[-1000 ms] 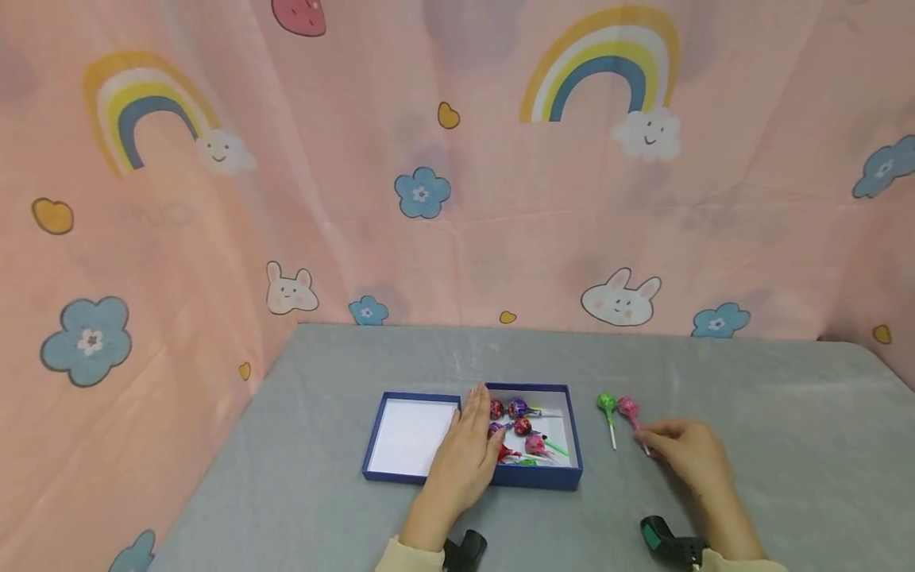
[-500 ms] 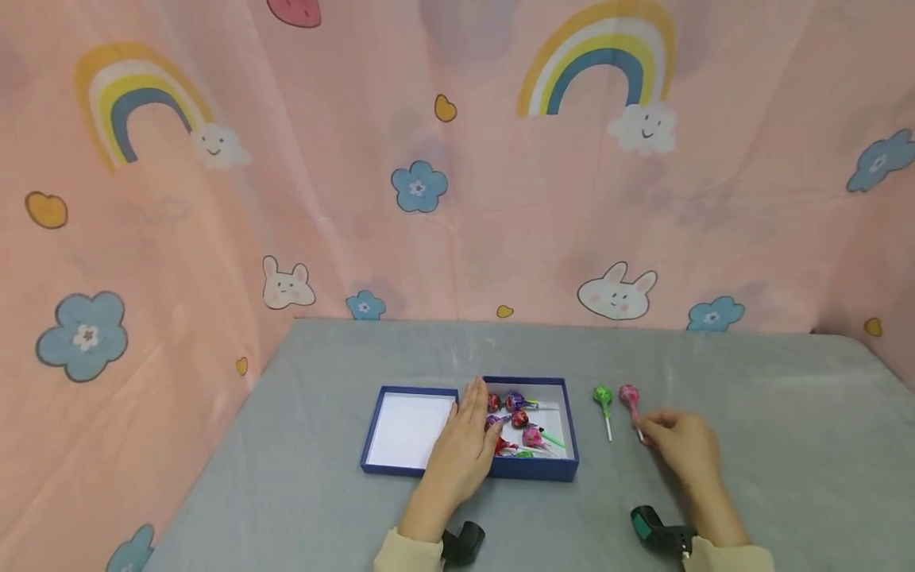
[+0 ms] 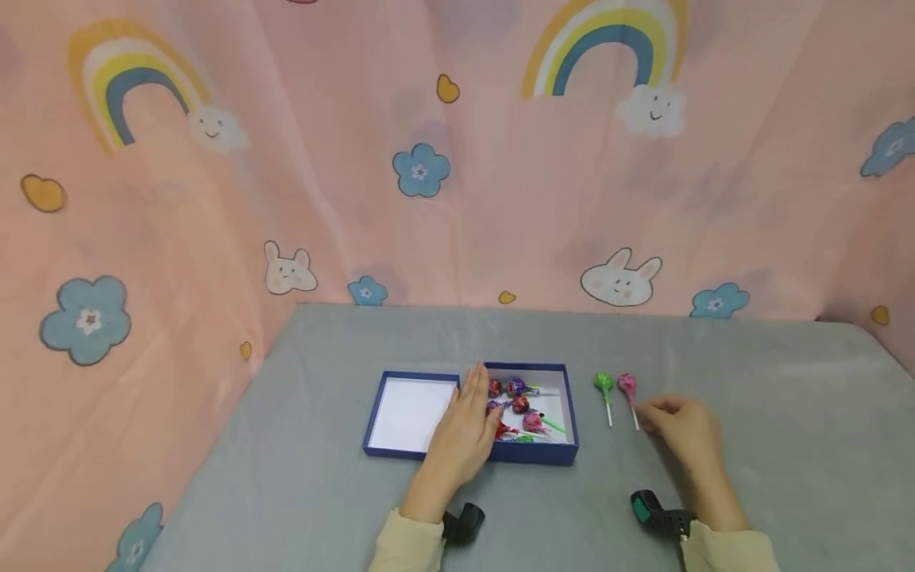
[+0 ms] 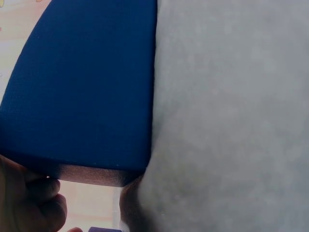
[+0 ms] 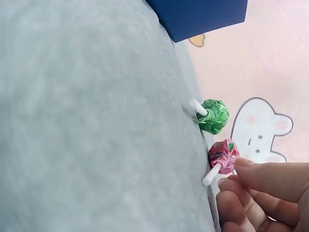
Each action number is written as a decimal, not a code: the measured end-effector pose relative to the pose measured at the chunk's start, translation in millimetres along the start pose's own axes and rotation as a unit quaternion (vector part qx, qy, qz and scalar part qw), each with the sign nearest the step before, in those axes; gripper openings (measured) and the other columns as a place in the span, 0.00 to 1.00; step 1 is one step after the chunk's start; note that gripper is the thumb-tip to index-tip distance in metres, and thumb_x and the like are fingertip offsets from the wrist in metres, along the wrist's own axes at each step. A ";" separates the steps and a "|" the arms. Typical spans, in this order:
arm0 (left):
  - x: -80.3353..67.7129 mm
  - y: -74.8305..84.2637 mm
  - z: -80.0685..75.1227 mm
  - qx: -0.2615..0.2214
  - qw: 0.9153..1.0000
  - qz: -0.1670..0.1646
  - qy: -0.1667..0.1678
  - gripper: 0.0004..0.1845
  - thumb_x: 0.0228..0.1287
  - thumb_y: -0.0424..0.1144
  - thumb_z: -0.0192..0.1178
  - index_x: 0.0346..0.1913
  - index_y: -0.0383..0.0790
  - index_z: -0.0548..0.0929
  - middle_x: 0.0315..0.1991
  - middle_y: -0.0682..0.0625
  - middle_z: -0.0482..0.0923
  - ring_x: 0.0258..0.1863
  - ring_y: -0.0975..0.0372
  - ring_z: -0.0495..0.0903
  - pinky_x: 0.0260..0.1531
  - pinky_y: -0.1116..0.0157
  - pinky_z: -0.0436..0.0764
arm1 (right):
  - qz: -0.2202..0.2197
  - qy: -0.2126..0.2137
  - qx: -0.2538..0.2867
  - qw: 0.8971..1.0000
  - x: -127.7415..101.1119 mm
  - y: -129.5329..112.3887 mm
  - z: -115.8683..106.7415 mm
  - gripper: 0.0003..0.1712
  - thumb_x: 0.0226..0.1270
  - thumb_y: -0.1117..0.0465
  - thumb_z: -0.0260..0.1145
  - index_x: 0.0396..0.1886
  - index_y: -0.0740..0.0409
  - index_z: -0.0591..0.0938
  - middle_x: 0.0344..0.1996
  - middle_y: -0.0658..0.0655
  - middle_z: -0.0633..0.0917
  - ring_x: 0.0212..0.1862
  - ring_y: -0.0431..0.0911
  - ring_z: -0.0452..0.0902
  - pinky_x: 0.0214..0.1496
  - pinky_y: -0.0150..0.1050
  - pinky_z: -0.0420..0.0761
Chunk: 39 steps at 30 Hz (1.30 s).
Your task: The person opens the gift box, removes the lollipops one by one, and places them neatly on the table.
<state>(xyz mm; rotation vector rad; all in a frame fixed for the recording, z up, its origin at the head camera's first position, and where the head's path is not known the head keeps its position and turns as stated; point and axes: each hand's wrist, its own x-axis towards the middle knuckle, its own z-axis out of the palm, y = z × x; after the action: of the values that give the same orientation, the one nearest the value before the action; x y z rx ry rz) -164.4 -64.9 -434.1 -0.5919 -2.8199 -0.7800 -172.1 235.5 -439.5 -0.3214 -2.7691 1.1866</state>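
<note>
A blue two-part box (image 3: 386, 451) lies on the grey table; its left part is bare white, and its right part holds several wrapped lollipops (image 3: 520, 403). My left hand (image 3: 468, 417) rests flat over the box's middle divider with straight fingers. The left wrist view shows the box's blue outer wall (image 4: 82, 87). Right of the box, a green lollipop (image 3: 604, 383) (image 5: 214, 116) and a pink lollipop (image 3: 627, 384) (image 5: 223, 154) lie side by side on the cloth. My right hand (image 3: 661, 417) (image 5: 241, 186) has curled fingertips against the pink lollipop's stick. Whether they pinch it is unclear.
Grey cloth (image 3: 750, 381) covers the table. Pink printed curtains (image 3: 457, 199) close off the back and both sides. Black wrist cameras (image 3: 463, 524) sit at the near edge.
The pink lollipop's stick has swung from slanting right to lying nearly parallel with the green one's. My right hand stayed at the stick. The left hand has not moved on the box.
</note>
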 end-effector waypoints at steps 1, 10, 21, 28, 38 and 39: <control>1.0 -0.1 -0.6 -0.001 1.000 -0.001 0.000 0.32 0.75 0.45 0.41 0.72 0.28 0.51 0.72 0.39 0.50 0.71 0.51 0.50 0.67 0.50 0.54 | -0.002 0.006 -0.002 1.000 -0.1 -1.6 -1.0 0.17 0.61 0.56 0.66 0.32 0.70 0.85 0.19 0.53 0.84 0.23 0.39 0.74 0.26 0.34 0.69; 0.6 -0.3 -1.0 -0.008 1.000 -0.002 -0.013 0.32 0.75 0.45 0.41 0.72 0.29 0.49 0.73 0.40 0.48 0.72 0.51 0.49 0.67 0.50 0.52 | -0.036 0.036 -0.004 0.999 -5.2 -23.2 -6.5 0.16 0.62 0.56 0.66 0.39 0.68 0.85 0.29 0.60 0.86 0.31 0.44 0.75 0.28 0.34 0.70; 3.3 -2.1 -3.2 -0.013 1.000 0.004 -0.012 0.31 0.76 0.45 0.40 0.72 0.29 0.50 0.73 0.40 0.48 0.72 0.51 0.49 0.68 0.51 0.51 | -0.122 -0.075 0.052 0.988 -9.0 -69.6 -0.2 0.14 0.62 0.61 0.67 0.41 0.68 0.84 0.39 0.64 0.85 0.39 0.50 0.82 0.34 0.31 0.77; 3.3 -2.9 -3.8 -0.016 1.000 0.005 -0.015 0.31 0.75 0.44 0.40 0.72 0.29 0.50 0.73 0.41 0.47 0.72 0.51 0.49 0.68 0.51 0.51 | -0.153 -0.130 0.055 0.978 -11.3 -95.7 8.7 0.12 0.62 0.61 0.67 0.41 0.65 0.85 0.36 0.59 0.86 0.37 0.49 0.81 0.34 0.37 0.79; 3.4 -4.6 -2.8 -0.015 1.000 0.002 -0.018 0.30 0.76 0.44 0.39 0.73 0.31 0.51 0.73 0.42 0.47 0.72 0.53 0.48 0.68 0.52 0.50 | -0.239 -0.196 0.067 0.949 -9.9 -118.0 30.6 0.08 0.59 0.67 0.68 0.36 0.68 0.85 0.31 0.57 0.86 0.33 0.47 0.82 0.36 0.41 0.83; 3.4 -4.7 -2.8 -0.015 1.000 0.001 -0.020 0.30 0.76 0.44 0.39 0.73 0.31 0.51 0.73 0.43 0.47 0.72 0.53 0.48 0.68 0.52 0.50 | -0.242 -0.202 0.066 0.947 -9.8 -118.8 33.2 0.07 0.58 0.68 0.68 0.35 0.68 0.85 0.30 0.57 0.86 0.32 0.46 0.82 0.36 0.40 0.82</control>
<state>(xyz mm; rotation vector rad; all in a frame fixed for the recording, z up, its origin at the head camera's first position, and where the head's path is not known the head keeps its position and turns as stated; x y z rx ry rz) -169.3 -68.9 -433.0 -0.6212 -2.8480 -0.8217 -186.6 130.1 -376.3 0.6492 -2.8018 1.4052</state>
